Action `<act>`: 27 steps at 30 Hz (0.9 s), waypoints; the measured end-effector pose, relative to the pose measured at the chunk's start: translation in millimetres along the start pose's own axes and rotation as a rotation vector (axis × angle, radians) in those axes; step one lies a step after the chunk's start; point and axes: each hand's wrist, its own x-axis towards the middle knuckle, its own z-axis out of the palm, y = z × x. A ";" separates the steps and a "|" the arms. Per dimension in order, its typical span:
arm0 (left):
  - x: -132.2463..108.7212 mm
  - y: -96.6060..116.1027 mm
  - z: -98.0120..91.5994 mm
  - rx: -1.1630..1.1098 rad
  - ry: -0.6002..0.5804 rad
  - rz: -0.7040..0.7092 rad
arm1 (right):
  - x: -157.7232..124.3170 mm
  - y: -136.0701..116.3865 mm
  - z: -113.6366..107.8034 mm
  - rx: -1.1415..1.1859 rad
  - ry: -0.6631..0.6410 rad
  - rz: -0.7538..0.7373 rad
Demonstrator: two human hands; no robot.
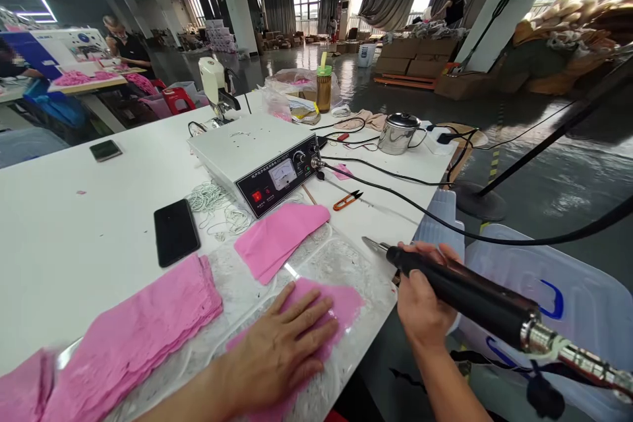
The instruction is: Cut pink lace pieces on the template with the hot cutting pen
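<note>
My left hand [284, 346] lies flat, fingers spread, on a pink fabric piece [349, 303] over a scuffed, clear-looking sheet [341, 254]. My right hand [425, 300] is wrapped round a black ultrasonic cutter handpiece [465, 293]. Its metal blade [373, 244] points left, just above the table's right edge. Behind my left hand lie a few folded pink pieces [281, 237]. To the left is a thick stack of pink fabric [148, 330]. The control box [257, 151], with a dial and red switch, stands at the back, a cable running from its front.
Orange thread snips [347, 200], a black phone [177, 232] and tangled thread [212, 204] lie around the box. A lidded glass mug [397, 134] and a green-topped bottle [324, 87] stand further back. Black cable [445, 214] arcs across the right side, above plastic bins [558, 277]. Other people work in the background.
</note>
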 end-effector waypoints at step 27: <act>-0.7 2.3 1.1 -0.069 -0.020 -0.027 | 13.9 -54.2 -8.3 0.123 -0.206 0.132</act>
